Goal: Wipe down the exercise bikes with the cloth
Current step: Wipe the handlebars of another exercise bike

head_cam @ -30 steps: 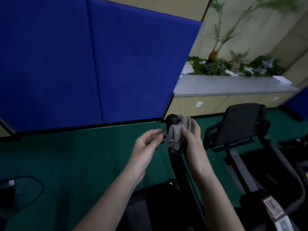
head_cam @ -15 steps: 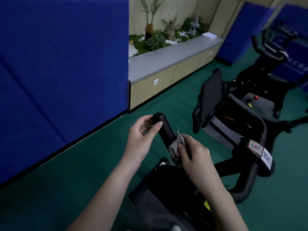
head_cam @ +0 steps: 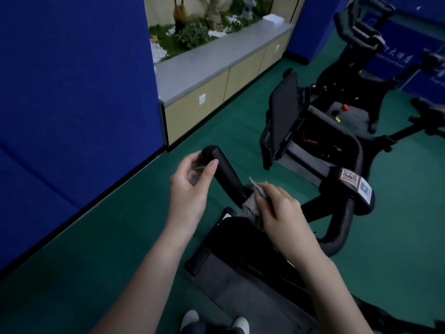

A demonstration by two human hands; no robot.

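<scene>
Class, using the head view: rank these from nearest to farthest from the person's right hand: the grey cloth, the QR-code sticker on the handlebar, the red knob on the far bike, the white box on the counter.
From the right hand:
1. Grey cloth, under its fingers.
2. QR-code sticker, up and to the right.
3. Red knob, on the bike beyond.
4. White box, at the counter's far end.

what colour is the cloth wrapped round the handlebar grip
Grey, a pale brownish grey. The cloth, gripped by the right hand, shows in the head view.
</scene>
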